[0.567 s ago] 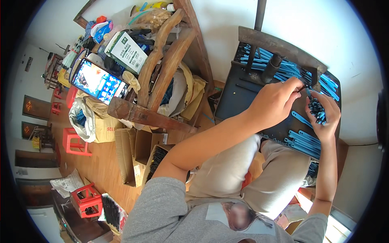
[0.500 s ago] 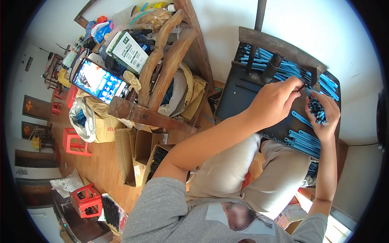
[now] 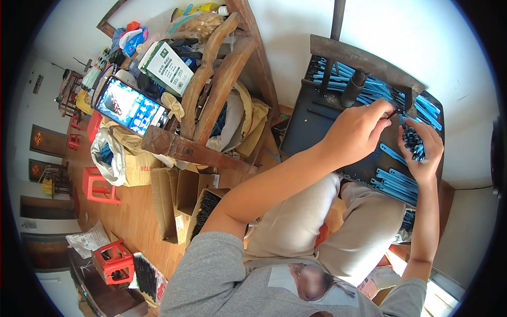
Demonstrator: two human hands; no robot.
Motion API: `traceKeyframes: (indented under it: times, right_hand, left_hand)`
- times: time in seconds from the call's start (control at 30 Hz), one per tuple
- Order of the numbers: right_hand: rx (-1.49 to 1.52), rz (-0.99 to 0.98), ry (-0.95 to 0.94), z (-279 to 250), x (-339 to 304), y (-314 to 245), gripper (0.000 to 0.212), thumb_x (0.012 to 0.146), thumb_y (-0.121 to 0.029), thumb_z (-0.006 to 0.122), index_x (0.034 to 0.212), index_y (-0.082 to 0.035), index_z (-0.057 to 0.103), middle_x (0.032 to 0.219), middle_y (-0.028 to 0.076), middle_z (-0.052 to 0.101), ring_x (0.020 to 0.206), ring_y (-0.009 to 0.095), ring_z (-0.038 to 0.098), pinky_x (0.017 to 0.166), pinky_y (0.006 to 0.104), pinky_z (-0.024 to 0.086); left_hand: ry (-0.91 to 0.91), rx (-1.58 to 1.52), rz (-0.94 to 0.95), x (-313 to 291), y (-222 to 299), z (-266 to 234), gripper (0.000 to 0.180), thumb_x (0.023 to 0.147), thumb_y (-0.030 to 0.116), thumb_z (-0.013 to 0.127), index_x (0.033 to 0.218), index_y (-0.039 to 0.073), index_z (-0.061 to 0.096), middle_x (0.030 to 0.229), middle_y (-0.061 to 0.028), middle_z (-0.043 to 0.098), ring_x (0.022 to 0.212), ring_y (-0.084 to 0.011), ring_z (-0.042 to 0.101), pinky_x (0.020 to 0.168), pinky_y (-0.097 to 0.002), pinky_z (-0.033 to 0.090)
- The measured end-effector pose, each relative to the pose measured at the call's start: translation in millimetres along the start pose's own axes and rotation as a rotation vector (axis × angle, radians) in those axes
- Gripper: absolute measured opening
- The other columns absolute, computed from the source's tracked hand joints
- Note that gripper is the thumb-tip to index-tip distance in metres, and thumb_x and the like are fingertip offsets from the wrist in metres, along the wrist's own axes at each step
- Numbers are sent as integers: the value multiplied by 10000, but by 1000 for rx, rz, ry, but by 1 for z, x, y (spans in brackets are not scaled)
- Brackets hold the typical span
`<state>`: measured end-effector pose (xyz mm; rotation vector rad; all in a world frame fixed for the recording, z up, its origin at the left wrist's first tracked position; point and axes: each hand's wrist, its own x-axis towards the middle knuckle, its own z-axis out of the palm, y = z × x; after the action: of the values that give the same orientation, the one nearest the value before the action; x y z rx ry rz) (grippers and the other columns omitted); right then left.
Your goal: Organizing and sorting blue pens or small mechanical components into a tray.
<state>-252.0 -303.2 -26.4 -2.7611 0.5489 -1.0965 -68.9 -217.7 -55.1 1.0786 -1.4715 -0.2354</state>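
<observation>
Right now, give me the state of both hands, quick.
Left hand: closed, thumb and fingers pinching a thin dark piece.
Right hand: closed around a bundle of blue strips with dark ends.

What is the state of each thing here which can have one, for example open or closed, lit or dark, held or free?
Left grip: closed, pinching a thin dark piece
Right grip: closed around a bundle of blue strips
Phone: screen lit
Cardboard box: open
White sack: open, blue pieces inside
Loose blue strips: lying on the black tray
</observation>
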Motion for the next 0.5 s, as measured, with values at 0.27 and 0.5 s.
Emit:
traceKeyframes:
  times: [0.27, 0.5]
  right_hand:
    - [16, 12, -13, -1, 1, -2, 356, 649, 31, 724, 997, -12, 664, 926, 124, 685, 834, 251, 661, 773, 319, 505]
    - [16, 15, -11, -1, 2, -5, 355, 647, 26, 719, 995, -14, 663, 918, 122, 681, 822, 256, 656, 764, 319, 501]
  left_hand:
    - [-1, -23, 3, 0, -2, 2, 152, 852, -3, 587, 988, 14, 521, 801, -162, 664, 718, -337, 657, 597, -398, 496]
    - [-7, -27, -2, -1, -2, 2, 157, 850, -5, 586, 994, 12, 524, 809, -159, 670, 729, -333, 662, 607, -396, 502]
